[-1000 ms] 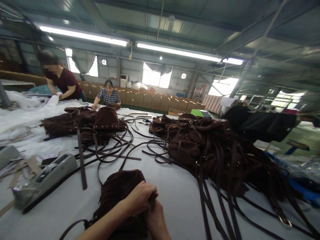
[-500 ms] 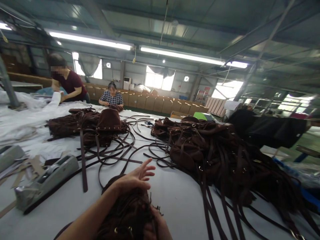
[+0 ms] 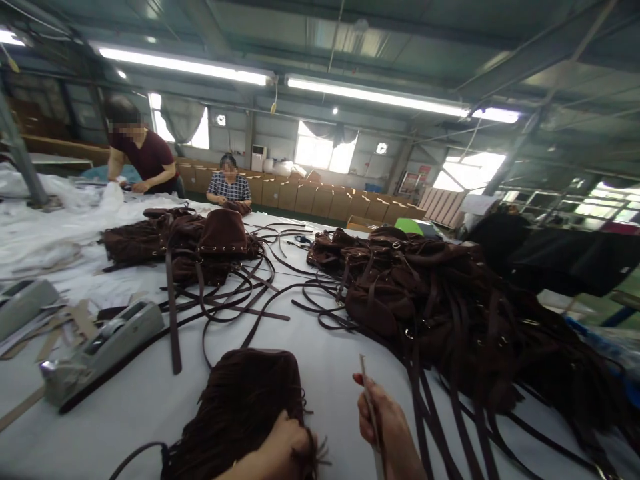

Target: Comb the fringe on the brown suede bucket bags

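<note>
A dark brown fringed bag lies on the white table right in front of me. My left hand is closed over its right edge, with the fingers gathered on the fringe there. To the right, apart from the bag, my right hand is raised above the table. It grips a slim, pale metal tool, held upright with the narrow tip pointing up; its exact kind is unclear. Loose fringe ends stick out beside my left hand.
Brown bags with long straps are heaped on the right and at the back left. Grey tape dispensers stand at left near card scraps. Two people work beyond the table: one in maroon, one in checks.
My left hand has come down from above the bag onto its right edge. My right hand has moved off the bag to the right, and the metal tool now shows in it.
</note>
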### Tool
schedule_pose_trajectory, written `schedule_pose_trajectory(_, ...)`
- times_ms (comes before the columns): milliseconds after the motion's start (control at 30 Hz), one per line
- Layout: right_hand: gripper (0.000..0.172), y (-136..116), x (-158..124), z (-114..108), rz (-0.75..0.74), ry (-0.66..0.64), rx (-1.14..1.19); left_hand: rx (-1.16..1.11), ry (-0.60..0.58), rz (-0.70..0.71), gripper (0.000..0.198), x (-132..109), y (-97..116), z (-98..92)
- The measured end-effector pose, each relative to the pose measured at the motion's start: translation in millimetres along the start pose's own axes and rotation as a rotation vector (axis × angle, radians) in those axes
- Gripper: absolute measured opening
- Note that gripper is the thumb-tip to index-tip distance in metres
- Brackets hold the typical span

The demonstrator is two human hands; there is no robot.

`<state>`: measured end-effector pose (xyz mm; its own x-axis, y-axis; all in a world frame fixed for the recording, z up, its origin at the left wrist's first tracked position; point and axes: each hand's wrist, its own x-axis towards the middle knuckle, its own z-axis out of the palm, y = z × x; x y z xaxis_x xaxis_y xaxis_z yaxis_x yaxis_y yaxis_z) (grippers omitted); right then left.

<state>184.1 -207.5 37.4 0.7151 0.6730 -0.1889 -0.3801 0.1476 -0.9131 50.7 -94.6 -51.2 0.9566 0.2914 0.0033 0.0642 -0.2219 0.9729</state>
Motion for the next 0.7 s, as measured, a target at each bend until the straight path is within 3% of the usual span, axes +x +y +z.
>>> schedule_pose_trajectory(67,0.059,14,3,-5,-0.030,0.082,-0.100,0.290,-0.164,0.098,0.010,7,17,5.6)
schedule_pose_trajectory(133,0.060,30,3,-11,-0.046,0.069,-0.226,0.490,-0.341,0.252,0.016,9,34,-0.2)
schedule_pose_trajectory(167,0.058,37,3,-14,-0.079,0.047,-0.329,0.541,-0.343,0.289,0.022,7,40,-8.1)
schedule_pose_trajectory(200,0.054,41,3,-17,-0.133,0.021,-0.459,0.560,-0.251,0.261,0.030,3,44,-18.3)
schedule_pose_trajectory(233,0.049,43,4,-18,-0.206,-0.013,-0.601,0.590,-0.077,0.150,0.043,-3,46,-29.7)
schedule_pose_trajectory(300,0.035,41,8,-12,-0.357,-0.109,-0.858,0.635,0.272,-0.157,0.067,-19,48,-50.3)
schedule_pose_trajectory(333,0.031,39,12,-5,-0.419,-0.170,-0.967,0.602,0.323,-0.258,0.072,-28,48,-57.4)
schedule_pose_trajectory(367,0.030,35,17,5,-0.471,-0.238,-1.078,0.526,0.262,-0.300,0.073,-37,50,-62.2)
schedule_pose_trajectory(467,0.031,30,38,43,-0.580,-0.430,-1.368,0.233,-0.207,-0.155,0.045,-56,59,-70.0)
schedule_pose_trajectory(500,0.031,31,46,56,-0.604,-0.483,-1.425,0.206,-0.228,-0.109,0.033,-57,61,-74.0)
schedule_pose_trajectory(533,0.030,35,53,66,-0.621,-0.528,-1.458,0.235,-0.152,-0.085,0.032,-55,61,-79.9)
schedule_pose_trajectory(633,0.028,53,67,80,-0.617,-0.639,-1.502,0.535,0.329,-0.116,0.038,-35,41,-105.4)
schedule_pose_trajectory(700,0.027,66,65,74,-0.587,-0.706,-1.540,0.795,0.427,-0.128,0.044,-20,14,-120.3)
